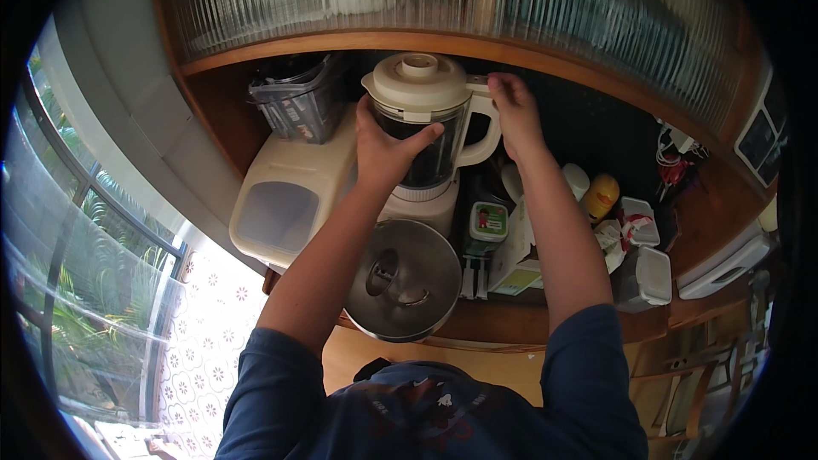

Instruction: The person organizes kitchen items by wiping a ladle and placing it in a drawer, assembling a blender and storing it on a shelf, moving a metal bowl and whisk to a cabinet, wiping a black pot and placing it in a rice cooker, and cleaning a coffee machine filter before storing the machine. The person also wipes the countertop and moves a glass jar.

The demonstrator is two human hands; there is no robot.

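Note:
A blender jug point(441, 140) with clear walls, a cream lid point(418, 83) and a cream handle point(489, 134) stands upright on its pale base point(425, 204). My left hand point(391, 147) is spread around the near left side of the jug, thumb across its front. At the top of the handle, beside the lid's tab, is my right hand point(516, 108), its fingers curled there; part of its grip is hidden. In front of the base sits a metal bowl point(422, 268) with a small metal utensil in it.
Left of the blender is a cream storage bin point(287, 172) bearing a plastic container point(300, 102). To the right stand a green-labelled tub point(489, 222), a box point(517, 249), a yellow bottle point(601, 197) and lidded containers point(645, 278). A glass-fronted cabinet point(447, 41) overhangs the blender.

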